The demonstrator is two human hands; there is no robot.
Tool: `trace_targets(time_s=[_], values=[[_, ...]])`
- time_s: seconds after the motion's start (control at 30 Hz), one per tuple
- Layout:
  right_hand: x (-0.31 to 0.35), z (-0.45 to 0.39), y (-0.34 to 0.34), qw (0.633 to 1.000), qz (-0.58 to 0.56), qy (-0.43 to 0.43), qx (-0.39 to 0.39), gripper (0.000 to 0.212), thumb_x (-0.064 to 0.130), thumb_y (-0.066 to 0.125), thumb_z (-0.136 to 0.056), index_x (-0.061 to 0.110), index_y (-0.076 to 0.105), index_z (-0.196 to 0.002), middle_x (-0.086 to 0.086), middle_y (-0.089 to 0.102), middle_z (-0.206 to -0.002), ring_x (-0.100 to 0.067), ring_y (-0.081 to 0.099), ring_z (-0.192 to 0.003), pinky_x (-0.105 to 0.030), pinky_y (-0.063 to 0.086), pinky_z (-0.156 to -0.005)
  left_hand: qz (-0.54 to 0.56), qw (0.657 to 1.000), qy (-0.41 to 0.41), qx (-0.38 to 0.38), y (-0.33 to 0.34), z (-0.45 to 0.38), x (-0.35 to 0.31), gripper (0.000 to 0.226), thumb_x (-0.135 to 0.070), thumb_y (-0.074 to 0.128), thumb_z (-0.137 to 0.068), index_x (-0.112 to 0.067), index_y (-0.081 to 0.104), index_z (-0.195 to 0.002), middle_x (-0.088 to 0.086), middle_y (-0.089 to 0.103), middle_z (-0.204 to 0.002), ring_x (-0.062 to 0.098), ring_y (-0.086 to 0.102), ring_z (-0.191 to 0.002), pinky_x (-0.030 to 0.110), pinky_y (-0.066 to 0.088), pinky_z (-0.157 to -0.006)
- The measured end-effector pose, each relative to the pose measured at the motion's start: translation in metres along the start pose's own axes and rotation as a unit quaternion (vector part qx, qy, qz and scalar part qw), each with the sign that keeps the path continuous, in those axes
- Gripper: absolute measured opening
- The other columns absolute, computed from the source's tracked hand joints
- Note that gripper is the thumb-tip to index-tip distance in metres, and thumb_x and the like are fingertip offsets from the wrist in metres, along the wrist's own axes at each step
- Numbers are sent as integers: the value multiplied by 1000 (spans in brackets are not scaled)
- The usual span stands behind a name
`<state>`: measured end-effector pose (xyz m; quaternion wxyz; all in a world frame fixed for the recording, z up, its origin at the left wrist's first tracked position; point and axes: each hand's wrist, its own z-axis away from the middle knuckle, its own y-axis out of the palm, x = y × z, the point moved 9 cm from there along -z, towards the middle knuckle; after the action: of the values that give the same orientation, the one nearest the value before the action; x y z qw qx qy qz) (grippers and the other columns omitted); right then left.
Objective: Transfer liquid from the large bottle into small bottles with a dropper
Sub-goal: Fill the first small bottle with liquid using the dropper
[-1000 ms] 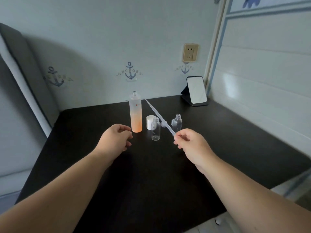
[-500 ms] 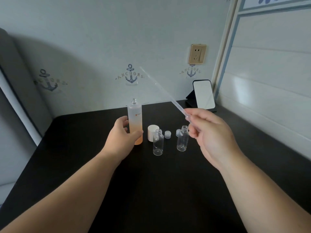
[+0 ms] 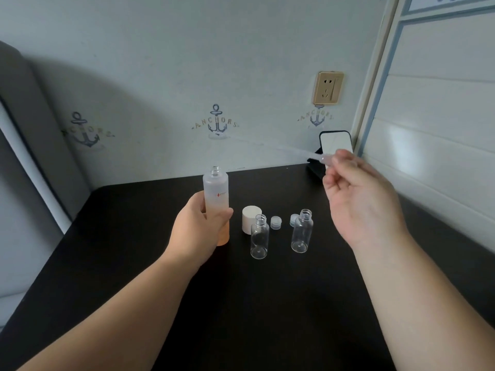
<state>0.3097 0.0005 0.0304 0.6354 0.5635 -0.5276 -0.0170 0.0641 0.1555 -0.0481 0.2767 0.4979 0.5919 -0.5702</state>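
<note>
The large frosted bottle (image 3: 216, 188) stands uncapped on the black table (image 3: 281, 303), with orange liquid in its lower part. My left hand (image 3: 198, 228) grips it around the middle. Two small clear bottles (image 3: 259, 236) (image 3: 302, 231) stand open and empty to its right. My right hand (image 3: 359, 199) is raised above them and pinches the bulb end of a clear plastic dropper (image 3: 308, 155). The dropper's blurred thin tip points left, toward the wall above the large bottle.
A white cap (image 3: 250, 215) and two small clear caps (image 3: 276, 222) (image 3: 293, 219) lie behind the small bottles. A small standing mirror (image 3: 336, 143) sits at the back right corner, under a wall socket (image 3: 328, 87). White panelling bounds the right side.
My left hand has closed around the large bottle. My right hand lifted the dropper off the table and swung it from steep to nearly level, tip pointing left.
</note>
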Motion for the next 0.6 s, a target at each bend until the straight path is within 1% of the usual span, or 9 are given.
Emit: trace_targets(time_s=[0.07,0.17,0.23,0.27,0.33,0.37,0.43,0.5,0.6], values=[[0,-5,2,1000,-23,0,7,11,-3,68,-86,6,65,-93,-4,68,-77,-10,68,-70,-18,53,-68,-3,1000,5,3,-6,7,1,33,-42,72,-89,-49,48,-111,-27,60,-95,-7,57,-85,16,39,-64],[-6,-5,-4,998,-58,7,2,10,3,71,-81,7,66,-88,-5,73,-81,-9,66,-71,-16,52,-69,11,1000,18,10,-13,17,1,30,-47,72,-88,-54,51,-109,-34,63,-96,-11,61,-90,16,42,-67],[-11,-4,-13,996,-87,8,-11,12,6,72,-81,4,68,-92,-5,73,-81,-9,64,-71,-17,52,-69,22,999,30,12,-16,23,1,28,-48,71,-88,-57,52,-106,-43,60,-99,-20,58,-93,17,43,-70],[-12,-3,-17,995,-93,6,-15,17,9,72,-81,3,69,-96,-5,73,-81,-9,64,-70,-17,52,-70,26,999,35,11,-17,25,2,30,-49,71,-87,-56,53,-110,-40,61,-102,-16,59,-96,18,45,-73],[-13,-4,-25,996,-82,0,-19,22,16,72,-82,4,71,-101,-3,73,-82,-10,66,-71,-19,54,-72,24,999,45,7,-18,27,2,39,-51,71,-85,-49,54,-121,-29,65,-106,-4,62,-101,19,47,-77],[-12,-4,-27,998,-66,-5,-19,20,18,71,-84,6,73,-99,-3,74,-83,-10,66,-73,-20,54,-73,21,999,50,6,-18,27,2,42,-51,71,-85,-48,52,-123,-28,63,-107,-3,61,-102,18,46,-77],[-9,-4,-31,999,-28,-18,-16,15,21,67,-89,11,79,-87,-2,75,-85,-11,67,-75,-21,55,-75,16,998,59,7,-18,28,1,41,-50,70,-86,-52,49,-120,-32,61,-107,-6,59,-101,16,44,-75],[-8,-2,-33,1000,1,-28,-14,21,21,65,-92,15,81,-81,-1,75,-86,-10,67,-75,-21,55,-76,8,998,65,10,-17,29,-1,37,-50,70,-86,-56,48,-116,-35,60,-104,-10,58,-100,15,42,-74],[-7,-2,-35,999,22,-38,-11,14,23,66,-89,11,75,-92,0,75,-84,-10,67,-74,-21,55,-76,-2,997,72,12,-14,28,-3,32,-50,70,-86,-61,47,-107,-42,58,-100,-16,56,-97,13,40,-72]])
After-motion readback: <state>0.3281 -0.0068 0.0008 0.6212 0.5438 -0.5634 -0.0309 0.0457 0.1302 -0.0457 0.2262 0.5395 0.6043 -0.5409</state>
